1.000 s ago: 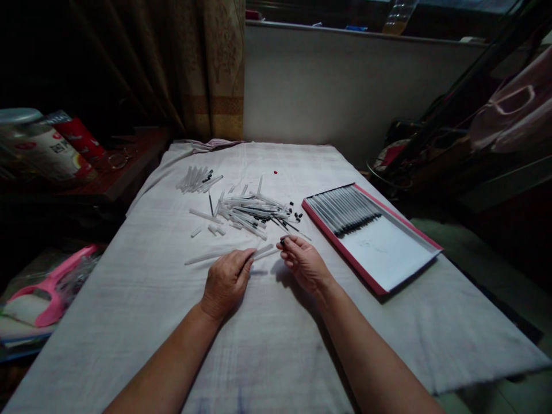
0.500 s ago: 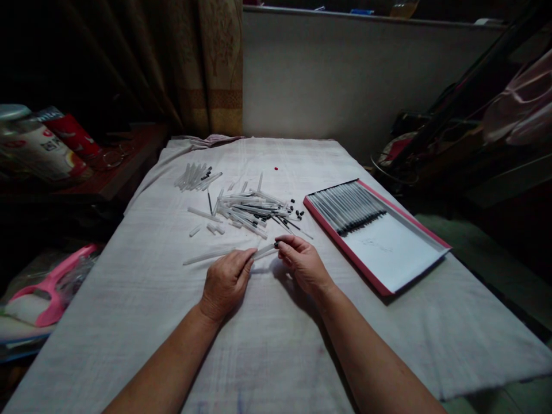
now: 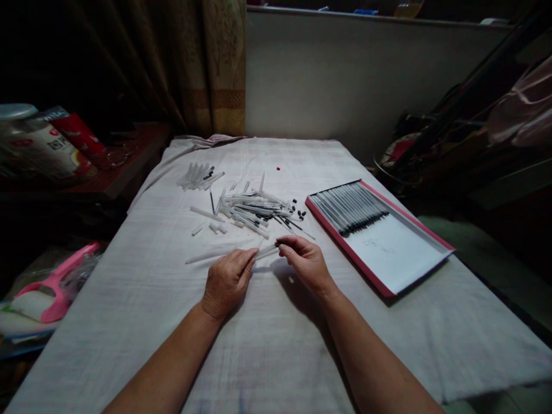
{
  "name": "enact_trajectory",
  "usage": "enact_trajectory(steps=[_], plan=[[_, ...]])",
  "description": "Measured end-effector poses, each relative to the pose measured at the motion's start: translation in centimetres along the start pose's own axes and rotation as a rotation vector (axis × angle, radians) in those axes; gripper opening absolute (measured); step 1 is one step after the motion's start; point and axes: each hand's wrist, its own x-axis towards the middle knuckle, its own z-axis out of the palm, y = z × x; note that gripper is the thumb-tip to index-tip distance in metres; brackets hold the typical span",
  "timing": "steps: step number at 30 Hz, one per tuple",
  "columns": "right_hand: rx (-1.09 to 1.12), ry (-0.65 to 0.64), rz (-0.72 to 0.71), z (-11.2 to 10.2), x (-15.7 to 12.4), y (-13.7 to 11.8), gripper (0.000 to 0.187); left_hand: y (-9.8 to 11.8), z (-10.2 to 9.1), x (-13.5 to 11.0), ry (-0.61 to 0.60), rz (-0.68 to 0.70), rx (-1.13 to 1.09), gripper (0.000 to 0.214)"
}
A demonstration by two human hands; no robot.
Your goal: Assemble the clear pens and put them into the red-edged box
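Over the middle of the tablecloth, a clear pen tube sits in the left hand, its fingers curled closed around it; at the tube's end, the right hand pinches a small black plug between thumb and forefinger; beyond lies a heap of pen parts; rightward, an open box holds a row of pens.

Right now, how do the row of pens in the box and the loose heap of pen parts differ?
The row of pens lies side by side, while the heap of pen parts points in several directions. The row sits inside the box; the heap lies on the cloth. The row's black ends line up; the heap's dark pieces are scattered. Both include slender, pale tubes.
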Motion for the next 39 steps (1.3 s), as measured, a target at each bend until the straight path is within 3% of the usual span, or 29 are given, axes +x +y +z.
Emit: enact_trajectory(steps=[12,17,21,23,26,29,32,35,39], plan=[[-0.062,-0.014,-0.028,0.1,-0.3,0.3,0.022,0.1,-0.1,0.0,0.009,0.034,-0.012,0.025],[-0.352,-0.078,-0.158,-0.5,-0.2,0.6,0.022,0.1,-0.2,0.0,-0.011,0.054,-0.005,0.024],[-0.536,-0.136,-0.212,-1.1,-0.1,0.6,0.04,0.1,-0.2,0.0,-0.045,0.071,-0.006,0.025],[-0.515,-0.163,-0.173,-1.3,0.0,0.7,0.043,0.1,-0.2,-0.1,-0.058,0.065,-0.012,0.025],[-0.362,-0.2,-0.1,-1.4,0.0,0.9,0.031,0.1,-0.2,-0.1,-0.05,0.045,-0.017,0.025],[-0.256,-0.225,-0.117,-1.4,0.1,0.9,0.025,0.1,-0.2,-0.1,-0.039,0.038,-0.021,0.024],[-0.324,-0.207,-0.149,-1.4,0.1,0.8,0.019,0.1,-0.2,-0.1,-0.044,0.045,-0.025,0.024],[-0.416,-0.194,-0.129,-1.5,0.1,0.9,0.029,0.1,-0.2,0.0,-0.044,0.055,-0.022,0.024],[-0.334,-0.237,-0.112,-1.7,0.1,1.1,0.024,0.1,-0.1,0.0,-0.037,0.048,-0.022,0.024]])
